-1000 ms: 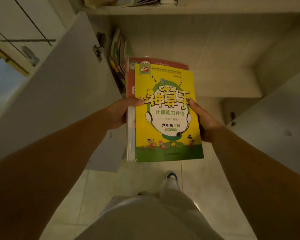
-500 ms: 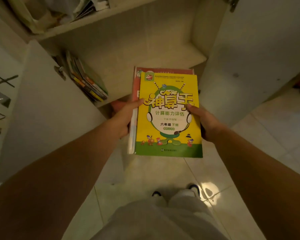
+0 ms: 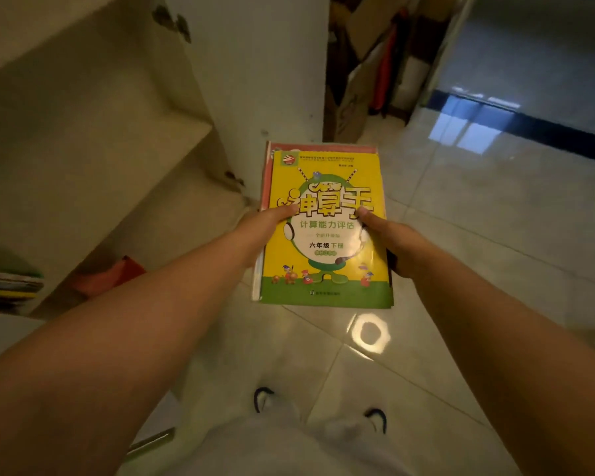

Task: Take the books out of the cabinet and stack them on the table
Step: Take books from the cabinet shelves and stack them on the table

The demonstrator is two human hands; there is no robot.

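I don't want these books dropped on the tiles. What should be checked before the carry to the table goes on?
1. Left hand grip: thumb on the yellow book's cover, at the stack's left edge. Ok.
2. Right hand grip: thumb on the cover at the right edge, fingers hidden underneath. Ok.
3. Stack alignment: the red book underneath shows past the top and left edges, slightly offset. Ok, but watch for sliding.
4. Clear of the cabinet door: the stack's far edge looks near it. Cannot tell.
5. Table location: not in view. Cannot tell.
6. Remaining books on the shelf at left. Not ok, task unfinished.
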